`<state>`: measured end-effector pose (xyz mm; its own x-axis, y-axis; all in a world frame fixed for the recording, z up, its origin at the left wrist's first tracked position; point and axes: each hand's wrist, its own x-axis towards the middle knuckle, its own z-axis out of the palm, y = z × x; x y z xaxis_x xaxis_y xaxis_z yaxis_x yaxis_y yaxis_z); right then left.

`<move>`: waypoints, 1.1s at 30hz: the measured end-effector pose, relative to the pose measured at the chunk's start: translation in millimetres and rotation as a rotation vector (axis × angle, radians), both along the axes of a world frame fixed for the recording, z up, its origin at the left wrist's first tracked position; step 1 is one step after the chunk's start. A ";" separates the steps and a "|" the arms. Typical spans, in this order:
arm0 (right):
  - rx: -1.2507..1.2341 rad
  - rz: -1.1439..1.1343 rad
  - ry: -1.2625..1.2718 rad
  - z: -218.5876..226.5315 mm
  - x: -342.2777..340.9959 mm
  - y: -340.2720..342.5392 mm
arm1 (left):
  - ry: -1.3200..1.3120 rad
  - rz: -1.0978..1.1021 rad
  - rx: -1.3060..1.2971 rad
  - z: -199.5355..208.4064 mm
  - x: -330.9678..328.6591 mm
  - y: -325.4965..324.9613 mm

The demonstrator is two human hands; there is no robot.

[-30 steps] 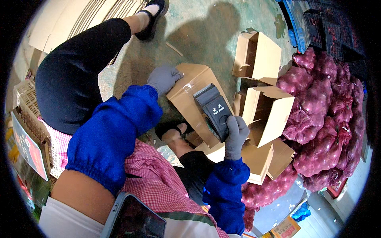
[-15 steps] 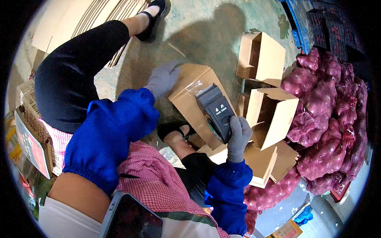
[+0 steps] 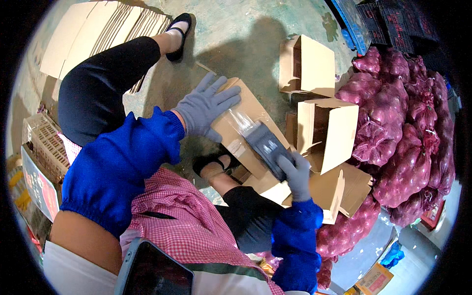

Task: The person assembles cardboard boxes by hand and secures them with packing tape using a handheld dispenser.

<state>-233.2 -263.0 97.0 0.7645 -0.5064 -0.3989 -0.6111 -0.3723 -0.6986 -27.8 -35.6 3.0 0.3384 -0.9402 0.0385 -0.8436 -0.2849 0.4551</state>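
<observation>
A brown cardboard box stands between my legs, its flaps closed on the side facing me. Across that side runs a shiny strip of clear tape. My gloved right hand grips a black tape dispenser, which is pressed against the box at the end of the strip and slightly blurred. My gloved left hand is open, its fingers spread over the box's upper left edge. What lies under the dispenser is hidden.
Open cardboard boxes stand right of the taped box. Beyond them are piled net bags of red onions. Flattened cardboard lies at the far left, a plastic crate at the left. A phone hangs at my chest.
My left hand has spread its fingers and lies flatter on the box. The tape dispenser has moved a little down along the box, with more clear tape showing behind it. The view has shifted slightly.
</observation>
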 end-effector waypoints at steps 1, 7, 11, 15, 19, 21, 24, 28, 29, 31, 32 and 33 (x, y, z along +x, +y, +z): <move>0.035 -0.064 0.105 11.4 -18.3 -12.7 | -0.008 0.000 0.030 1.9 -0.9 -0.1; -0.060 -0.151 0.137 28.5 -133.1 -76.4 | -0.054 -0.008 0.078 7.1 -2.9 -9.3; -0.027 -0.178 0.166 21.9 -143.4 -85.7 | -0.073 -0.024 0.089 8.8 -2.5 -11.4; -0.244 -0.114 0.302 31.0 -187.1 -115.8 | -0.072 -0.024 0.064 4.4 -2.8 -13.6; -0.420 -0.083 0.328 17.7 -181.4 -109.7 | -0.108 -0.013 0.142 7.1 -4.9 -12.9; -0.550 0.000 0.415 -2.2 -168.3 -103.1 | -0.124 -0.033 0.149 10.0 -1.5 -15.4; -0.643 0.109 0.496 -29.6 -141.0 -87.3 | -0.111 -0.062 0.151 12.0 -2.8 -19.4; -0.543 0.109 0.569 -52.2 -92.7 -72.7 | -0.127 -0.068 0.154 15.7 -3.9 -18.6; -0.540 0.134 0.568 -59.4 -83.3 -70.8 | -0.136 -0.068 0.156 17.0 -4.5 -17.2; -0.554 0.175 0.575 -67.7 -63.1 -61.6 | -0.182 -0.138 0.080 10.1 -6.0 -17.2; -0.562 0.194 0.580 -69.2 -56.8 -59.5 | -0.204 -0.174 0.040 5.5 -6.9 -18.4; -0.560 0.186 0.552 -70.5 -56.3 -63.7 | -0.242 -0.228 0.044 1.5 -11.8 -21.1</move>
<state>-289.4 -326.7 26.5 0.6227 -0.6270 -0.4681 -0.7070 -0.7072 0.0067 -39.6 -56.7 4.5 0.1052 -0.9932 0.0502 -0.9700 -0.0914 0.2253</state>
